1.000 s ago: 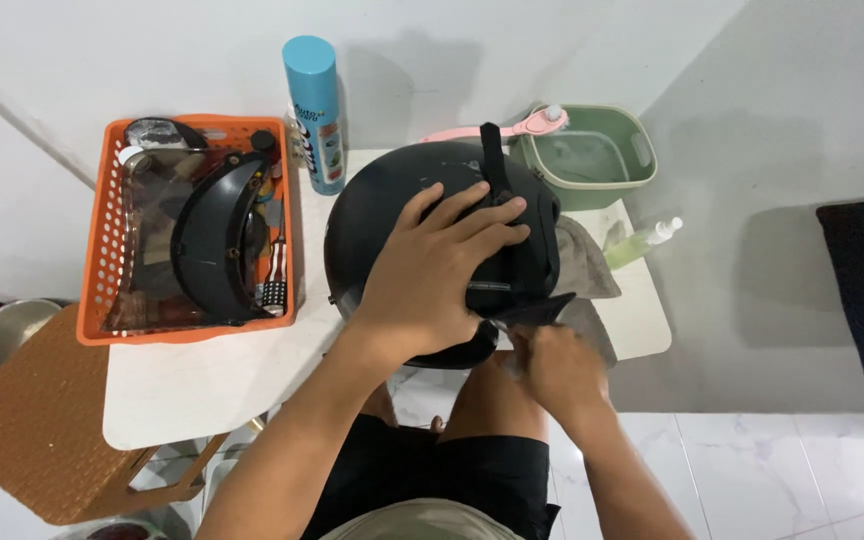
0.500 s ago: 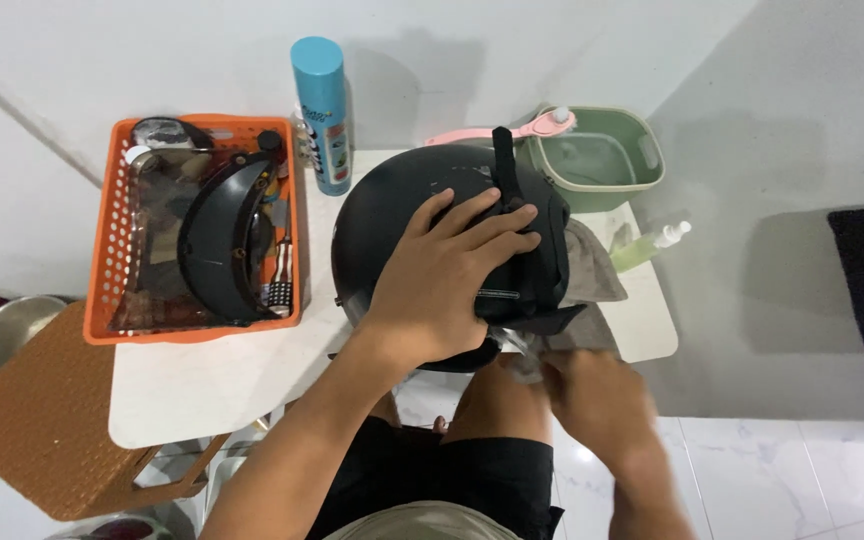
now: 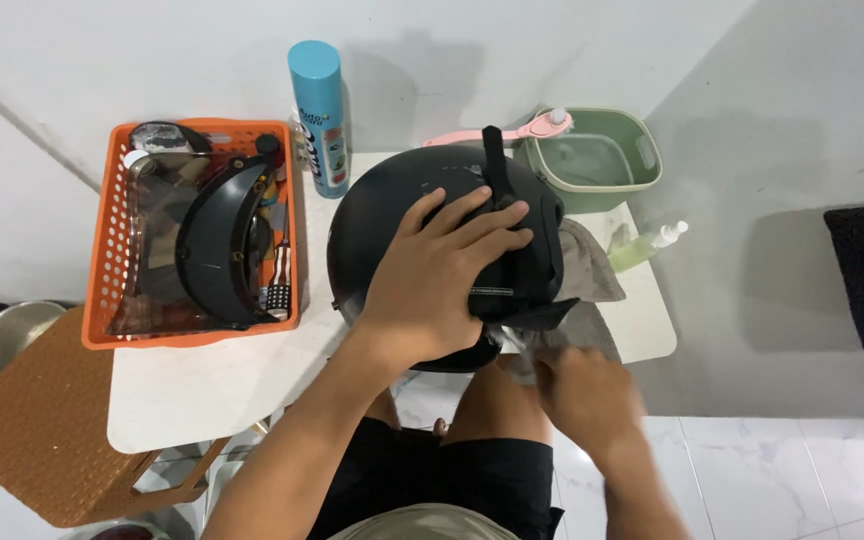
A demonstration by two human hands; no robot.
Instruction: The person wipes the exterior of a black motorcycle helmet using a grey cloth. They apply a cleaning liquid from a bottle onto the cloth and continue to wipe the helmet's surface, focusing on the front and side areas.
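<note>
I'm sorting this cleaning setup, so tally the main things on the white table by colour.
Black: 2, the helmet under the left hand and the visor in the basket.
Orange: 1, the basket.
Blue: 1, the spray can.
Green: 2, the tub and the small bottle.
Pink: 1, the brush.
Grey: 1, the cloth.
Total: 8.

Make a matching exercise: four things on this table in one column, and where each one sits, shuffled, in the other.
Things:
1. black helmet
2. blue spray can
3. dark visor
4. green tub

Places:
A. in the orange basket
B. at the table's far right corner
C. under the left hand
D. upright between basket and helmet

Pairs: 1-C, 2-D, 3-A, 4-B
</note>
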